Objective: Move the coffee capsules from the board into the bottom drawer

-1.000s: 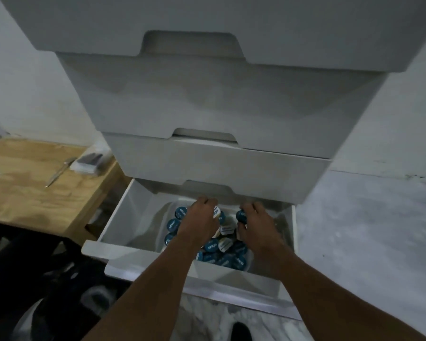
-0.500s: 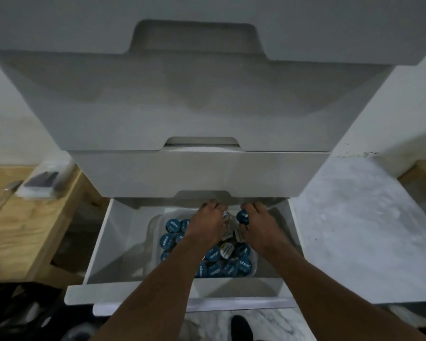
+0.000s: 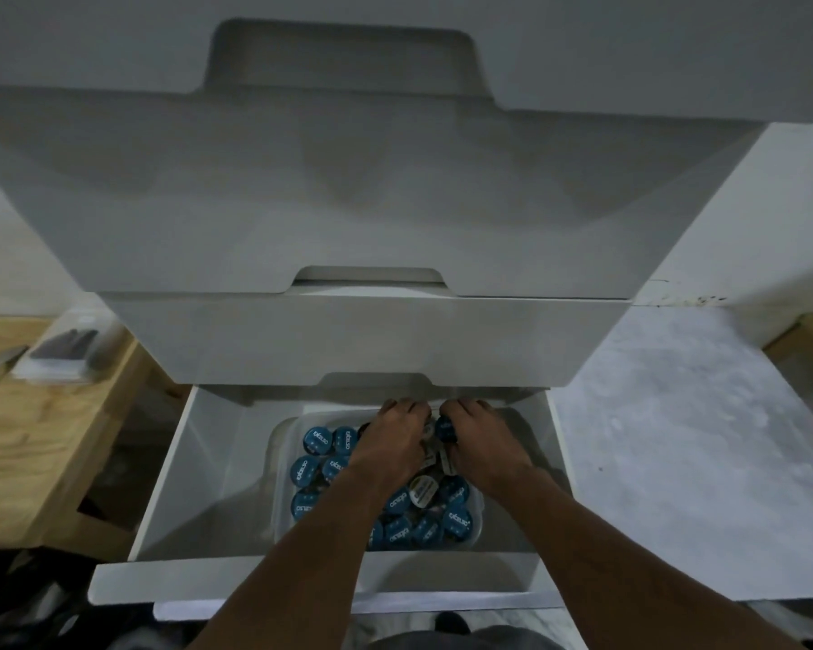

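The white bottom drawer [image 3: 301,581] is pulled open. Inside it sits a clear plastic tray [image 3: 280,443] filled with several blue-lidded coffee capsules [image 3: 318,439] and a few white-lidded ones [image 3: 422,490]. Both my hands reach into the far end of the tray, fingers curled downward. My left hand [image 3: 390,448] covers capsules, with a white lid showing at its fingertips. My right hand [image 3: 484,443] pinches a blue capsule [image 3: 444,429] at its thumb side. The wooden board [image 3: 34,443] lies to the left and shows no capsules on it.
Three closed white drawers [image 3: 362,340] overhang the open one, close above my fingers. On the board lie a clear box with dark contents [image 3: 64,354] and a metal tool [image 3: 1,368]. Pale marble floor [image 3: 677,438] spreads to the right. A dark shoe [image 3: 451,621] sits below the drawer front.
My view has swung from the left to square on the drawer and moved closer. Both hands stay curled over the far end of the tray, barely shifted.
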